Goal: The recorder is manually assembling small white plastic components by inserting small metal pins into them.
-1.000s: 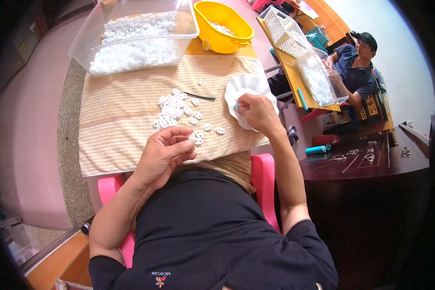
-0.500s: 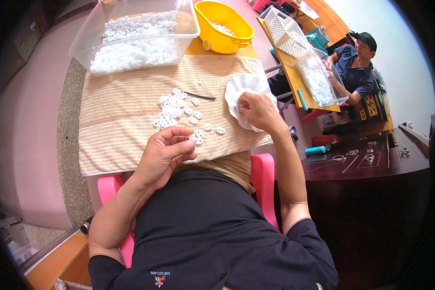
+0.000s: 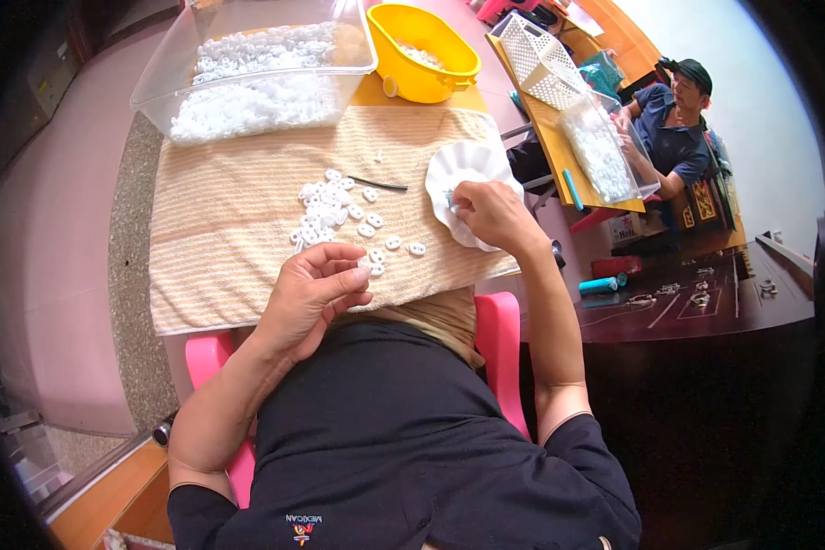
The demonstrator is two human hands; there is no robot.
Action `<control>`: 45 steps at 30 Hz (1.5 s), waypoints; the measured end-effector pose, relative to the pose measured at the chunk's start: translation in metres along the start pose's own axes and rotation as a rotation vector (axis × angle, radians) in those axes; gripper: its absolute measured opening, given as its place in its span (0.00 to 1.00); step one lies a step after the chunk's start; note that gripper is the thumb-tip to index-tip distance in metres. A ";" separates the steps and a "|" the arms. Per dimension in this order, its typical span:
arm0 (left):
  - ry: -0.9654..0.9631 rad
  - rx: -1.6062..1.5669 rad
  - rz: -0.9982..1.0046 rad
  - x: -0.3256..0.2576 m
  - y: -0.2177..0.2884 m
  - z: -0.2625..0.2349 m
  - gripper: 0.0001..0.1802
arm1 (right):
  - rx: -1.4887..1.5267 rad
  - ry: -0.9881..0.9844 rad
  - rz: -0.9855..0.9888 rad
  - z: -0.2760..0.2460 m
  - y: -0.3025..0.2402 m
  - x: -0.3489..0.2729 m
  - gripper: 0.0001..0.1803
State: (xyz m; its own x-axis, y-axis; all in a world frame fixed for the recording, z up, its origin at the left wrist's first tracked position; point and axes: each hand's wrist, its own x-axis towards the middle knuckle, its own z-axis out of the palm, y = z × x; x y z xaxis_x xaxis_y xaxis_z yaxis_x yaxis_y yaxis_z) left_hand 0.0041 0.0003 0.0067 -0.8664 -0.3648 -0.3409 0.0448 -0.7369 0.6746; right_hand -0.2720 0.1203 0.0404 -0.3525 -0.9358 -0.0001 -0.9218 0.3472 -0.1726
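Observation:
My left hand (image 3: 316,289) is closed in a pinch above the near edge of the towel, with a small white plastic piece (image 3: 365,262) showing at its fingertips. My right hand (image 3: 495,215) reaches into a white dish with a wavy rim (image 3: 448,163), fingers pinched together over tiny bluish-grey bits (image 3: 450,196). What those fingers hold, if anything, is hidden. Between the hands lies a loose pile of white oval pieces with two holes (image 3: 321,209), several of them scattered toward the dish. A thin black stick (image 3: 379,183) lies beyond the pile.
A striped towel (image 3: 220,238) covers the table. At the back stand a clear bin of white pieces (image 3: 357,69) and a yellow tub (image 3: 449,84). To the right, another person (image 3: 674,137) works at a wooden table over a clear bin (image 3: 649,183). A pink chair (image 3: 499,339) surrounds me.
My right hand has shifted very slightly within the dish, its fingers still pinched. My left hand and the white pieces look the same.

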 end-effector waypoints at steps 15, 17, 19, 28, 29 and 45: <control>-0.011 0.000 -0.002 0.001 -0.002 -0.001 0.12 | 0.045 -0.041 -0.005 -0.001 0.004 0.001 0.05; -0.013 -0.001 -0.001 0.001 -0.002 -0.001 0.12 | 0.070 -0.015 -0.017 0.000 0.003 -0.002 0.04; -0.011 -0.007 0.000 0.001 -0.002 0.000 0.12 | 0.095 -0.017 0.003 -0.003 0.000 -0.004 0.06; -0.021 -0.013 -0.009 0.001 -0.003 0.000 0.13 | 0.231 0.046 -0.006 0.000 0.000 -0.009 0.10; -0.022 -0.012 -0.009 0.001 -0.003 0.001 0.13 | 0.231 0.047 -0.005 0.002 0.002 -0.009 0.10; -0.026 -0.023 0.032 0.003 -0.010 0.000 0.11 | 1.004 0.276 0.037 0.032 0.002 -0.020 0.07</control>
State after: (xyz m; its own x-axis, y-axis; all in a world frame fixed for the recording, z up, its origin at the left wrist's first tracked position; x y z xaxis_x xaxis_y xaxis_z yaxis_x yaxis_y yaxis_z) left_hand 0.0015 0.0063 -0.0007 -0.8772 -0.3732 -0.3021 0.0837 -0.7384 0.6691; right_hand -0.2620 0.1376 0.0084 -0.5185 -0.8356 0.1814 -0.3962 0.0468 -0.9170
